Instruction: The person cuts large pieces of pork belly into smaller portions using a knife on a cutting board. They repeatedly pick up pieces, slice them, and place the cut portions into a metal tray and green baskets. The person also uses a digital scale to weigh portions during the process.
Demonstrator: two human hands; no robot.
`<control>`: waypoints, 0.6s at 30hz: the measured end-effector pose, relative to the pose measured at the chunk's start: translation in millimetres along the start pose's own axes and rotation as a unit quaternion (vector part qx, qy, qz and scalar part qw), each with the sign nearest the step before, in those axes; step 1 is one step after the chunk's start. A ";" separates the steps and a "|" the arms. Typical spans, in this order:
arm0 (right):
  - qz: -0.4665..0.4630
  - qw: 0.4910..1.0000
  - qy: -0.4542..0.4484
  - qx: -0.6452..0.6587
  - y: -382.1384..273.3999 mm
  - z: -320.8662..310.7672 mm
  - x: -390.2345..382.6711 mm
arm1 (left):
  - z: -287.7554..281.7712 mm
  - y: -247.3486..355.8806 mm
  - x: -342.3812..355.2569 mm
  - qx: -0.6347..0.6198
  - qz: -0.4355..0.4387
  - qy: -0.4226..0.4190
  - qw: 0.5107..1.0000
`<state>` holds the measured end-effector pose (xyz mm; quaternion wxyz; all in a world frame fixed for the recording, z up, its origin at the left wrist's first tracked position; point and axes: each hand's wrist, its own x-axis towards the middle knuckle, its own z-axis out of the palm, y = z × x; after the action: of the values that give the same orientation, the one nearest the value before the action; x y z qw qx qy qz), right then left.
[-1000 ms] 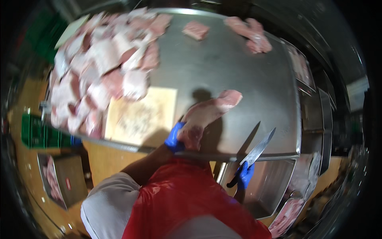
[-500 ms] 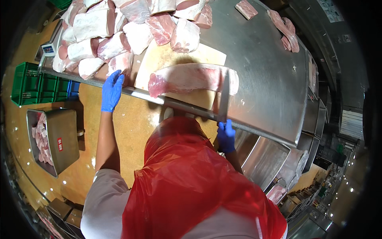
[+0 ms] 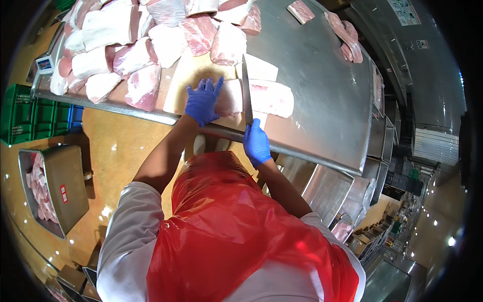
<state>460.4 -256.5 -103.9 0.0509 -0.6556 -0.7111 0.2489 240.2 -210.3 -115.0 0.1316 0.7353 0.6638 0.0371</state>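
My right hand (image 3: 257, 144), in a blue glove, is closed round the handle of a long knife (image 3: 246, 90). The blade points away from me, between a left piece of pale pink meat (image 3: 231, 97) and a longer right piece (image 3: 272, 98). My left hand (image 3: 203, 102), also gloved in blue, lies with spread fingers on the left end of the left piece, covering part of it. Under the meat is a cream cutting board (image 3: 185, 75) at the near edge of the metal table. How deep the blade sits I cannot tell.
Many cut meat blocks (image 3: 113, 27) are heaped on the table's left. A small chunk (image 3: 301, 11) and some strips (image 3: 347, 38) lie far right. Green crates (image 3: 48, 118) and a metal bin (image 3: 63, 186) of meat stand on the left floor; metal trays (image 3: 327, 194) sit lower right.
My left hand has moved right, from the heaped blocks onto the meat on the board. The knife has moved left with my right hand, and the long meat now shows as two portions.
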 end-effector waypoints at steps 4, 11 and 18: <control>-0.027 0.995 0.041 0.090 26.8 10.2 -3.6 | 14.3 11.1 18.7 0.017 -0.005 -0.033 0.999; 0.120 0.700 0.044 0.702 76.5 -0.6 42.1 | 11.0 -44.7 64.3 -0.260 0.123 -0.085 0.954; 0.095 0.608 -0.034 0.788 109.2 0.9 103.2 | 61.0 -10.2 55.3 -0.563 0.121 -0.273 0.770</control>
<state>545.2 -156.1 -176.9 0.4998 -0.4172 -0.1759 0.7384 250.8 -163.8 -182.7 0.6927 0.5824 0.3656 0.2173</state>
